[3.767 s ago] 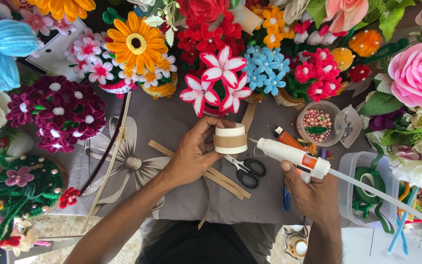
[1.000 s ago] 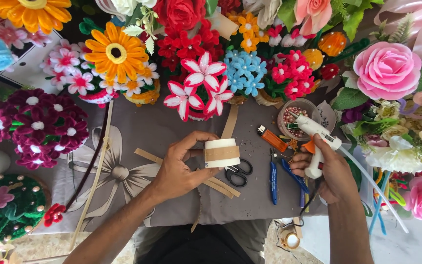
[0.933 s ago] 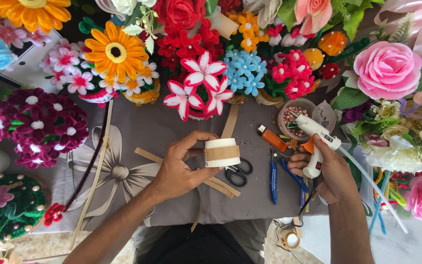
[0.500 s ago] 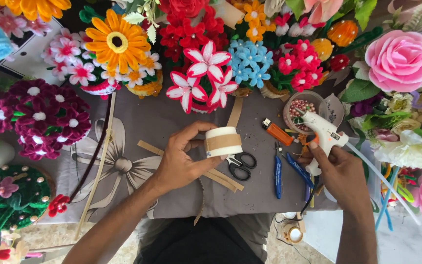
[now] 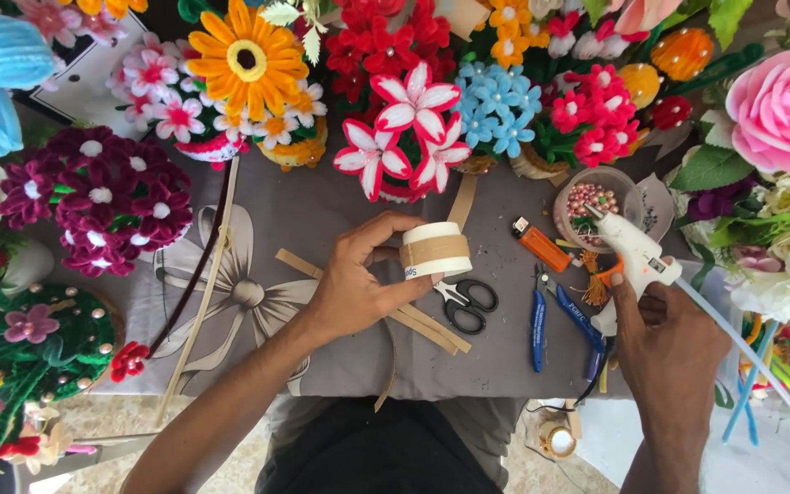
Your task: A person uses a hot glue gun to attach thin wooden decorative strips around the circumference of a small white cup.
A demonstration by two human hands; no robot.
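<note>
Two hands work low over the grey worktop [image 5: 322,357], close to the body. The left hand [image 5: 354,293] has its fingers [image 5: 393,224] clamped around a small white cup wrapped in a tan band [image 5: 434,250], lifted just off the cloth and tipped on its side, so that the band faces across toward the other hand. The right hand [image 5: 669,352] is clenched on the grip of a white glue gun [image 5: 633,256], nozzle aimed left toward the cup but well apart from it; a clear glue stick [image 5: 747,352] trails from the back of the gun.

Between the hands lie black-handled scissors [image 5: 466,302], blue-handled pliers [image 5: 550,320] and an orange lighter [image 5: 541,242], all within easy reach. Flat tan strips [image 5: 422,322] lie under and beside the cup. Just beyond the gun stands a clear bowl of pinkish beads [image 5: 590,203].

Farther off, finished flowers ring the worktop: a red-and-white bunch [image 5: 404,128], a large orange one [image 5: 249,57], small blue ones [image 5: 496,105] and a big pink rose [image 5: 784,105].
</note>
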